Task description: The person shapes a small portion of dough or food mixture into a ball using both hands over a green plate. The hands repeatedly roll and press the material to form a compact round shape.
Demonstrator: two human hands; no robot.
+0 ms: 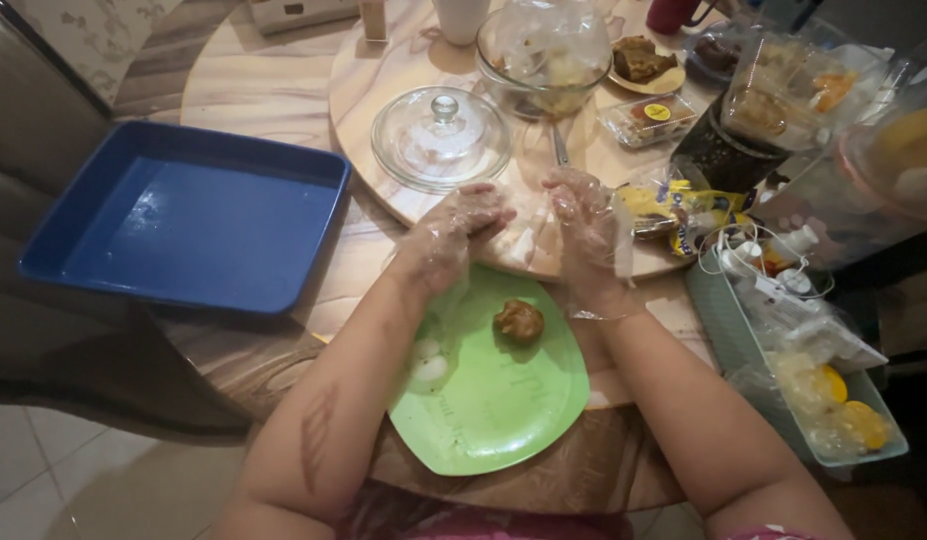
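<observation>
Green plate (503, 400) bears a brown dough ball (520, 320); gloved left hand (453, 235) and right hand (588, 235) hover above, open, empty; shaping needs gentle, even pressure.

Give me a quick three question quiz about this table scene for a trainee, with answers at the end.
1. True or false: both hands wear clear plastic gloves.
2. What lies on the green plate? A) a brown food ball B) a spoon C) a glass lid
3. What colour is the empty tray on the left of the table?

Key
1. True: the left hand and right hand are both gloved.
2. A: the brown food ball sits on the plate, below the hands.
3. Blue: the blue tray.
</observation>
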